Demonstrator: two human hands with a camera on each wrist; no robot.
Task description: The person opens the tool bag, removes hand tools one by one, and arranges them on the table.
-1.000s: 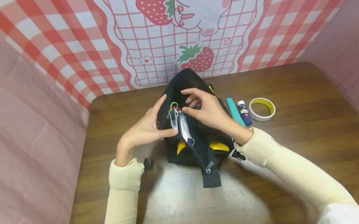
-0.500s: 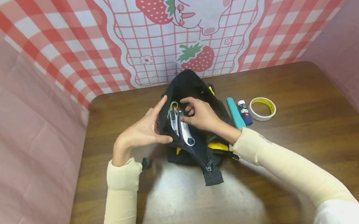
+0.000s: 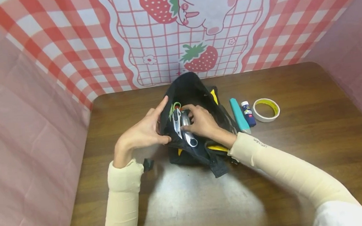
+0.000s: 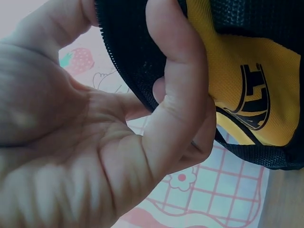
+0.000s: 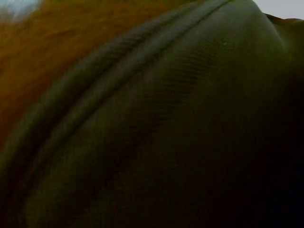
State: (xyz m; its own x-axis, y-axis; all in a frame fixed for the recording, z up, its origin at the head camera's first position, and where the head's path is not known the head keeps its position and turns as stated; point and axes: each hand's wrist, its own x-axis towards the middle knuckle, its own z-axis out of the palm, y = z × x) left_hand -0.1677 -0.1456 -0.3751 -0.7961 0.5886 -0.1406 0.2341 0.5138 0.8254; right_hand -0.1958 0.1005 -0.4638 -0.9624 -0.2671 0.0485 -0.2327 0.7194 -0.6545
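In the head view a black tool bag (image 3: 195, 88) with yellow patches stands open on the table. My left hand (image 3: 142, 132) grips its left edge; the left wrist view shows fingers curled round the zippered edge. Inside the bag, my right hand (image 3: 202, 123) holds a silver utility knife (image 3: 191, 139) between thumb and fingers, its rounded end pointing toward me. Left of that lies another slim silver tool (image 3: 176, 122) with a black slider. A green loop (image 3: 176, 105) shows above them. Dark sleeve fabric (image 5: 142, 109) fills most of the right wrist view.
Right of the bag lie a teal stick-like object (image 3: 239, 113), a blue glue stick (image 3: 248, 114) and a roll of tape (image 3: 276, 109). A strawberry-patterned cloth (image 3: 130, 35) hangs behind the wooden table (image 3: 312, 117), with pink cloth on both sides.
My right hand has lowered into the bag and closed on the silver utility knife. The bag's front flap has shifted slightly right. My left hand has kept its grip on the edge.
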